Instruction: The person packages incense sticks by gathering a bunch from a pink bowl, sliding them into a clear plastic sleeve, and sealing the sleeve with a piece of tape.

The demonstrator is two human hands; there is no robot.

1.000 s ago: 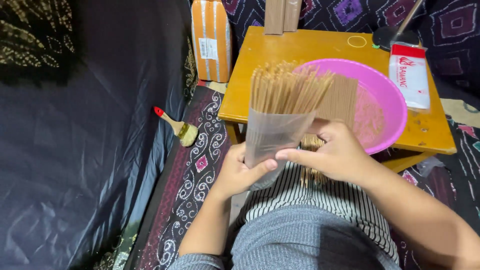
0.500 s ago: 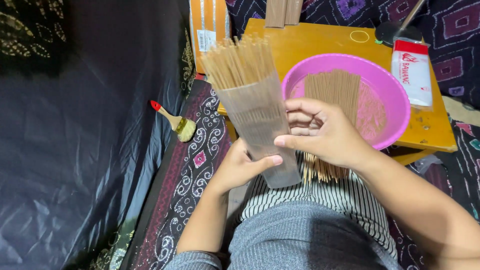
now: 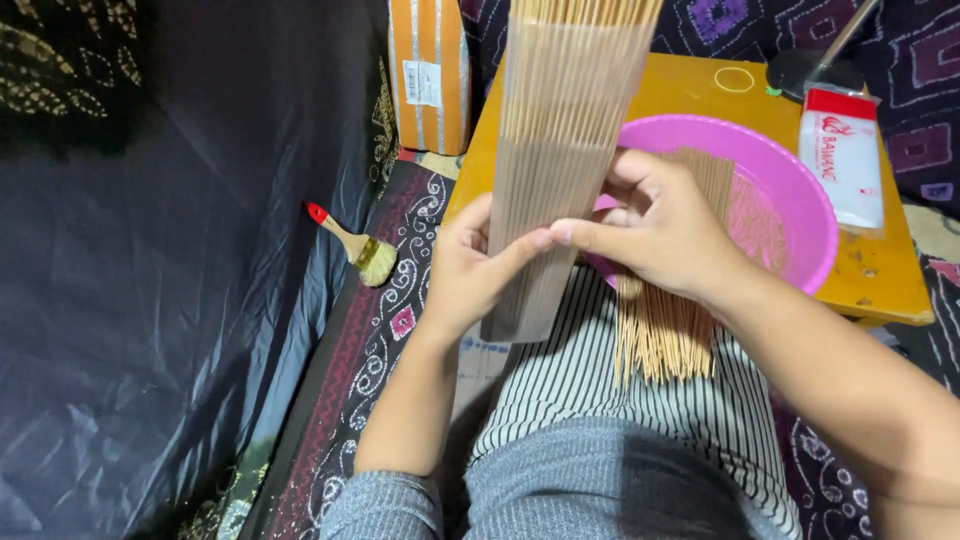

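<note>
**Stick packet held upright betw. both hands, long axis near vertical**

A clear packet of thin tan sticks [image 3: 560, 150] was held upright in front of the chest, its long axis running near vertical w/ a slight lean to the right at the top. The stick tips were cut off by the upper frame edge; the lower end sat just above the lap.

The left hand [image 3: 470, 265] was seen gripping the packet's lower left edge, thumb laid across the front, remaining fingers hidden behind, so clamped on the packet. The right hand [image 3: 660, 225] was placed on the right edge at about the same height, index finger stretched across the front till its tip met the left thumb; the other fingers were curled at the side. Both hands were thus closed on the packet's lower half, the left slightly lower. Neither was clearly nearer; the packet lay directly betw. them.

Behind the right hand, a loose bundle of sticks [image 3: 665, 320] was seen lying from the pink basin [image 3: 800, 200] down onto the striped cloth [image 3: 570, 380] over the lap. The basin rested on a low yellow table [image 3: 690, 85], w/ a white-and-red pouch [image 3: 842, 160] beside it. A small paintbrush [image 3: 355, 245] lay well apart to the left on the patterned mat [image 3: 370, 340].
</note>
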